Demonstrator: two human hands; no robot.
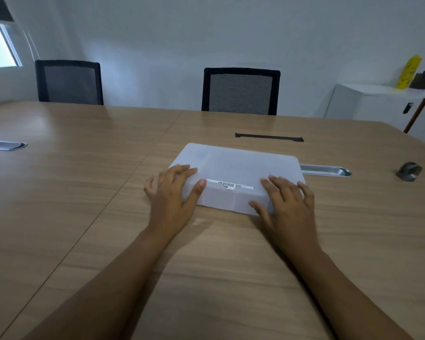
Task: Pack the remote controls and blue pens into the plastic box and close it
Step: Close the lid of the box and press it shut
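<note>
— Box placement?
— The plastic box, lid on, lies mid-surface. The left hand and right hand press flat on its near corners, fingers spread apart, gripping nothing.
— Surroundings?
— A metal cable port just behind its right corner, a dark small object well apart, two chairs beyond.

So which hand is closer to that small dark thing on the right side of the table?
Right. The right hand rests on the plastic box's near right corner, the same side as the dark object. The left hand is on the box's left corner, farther away.
</note>
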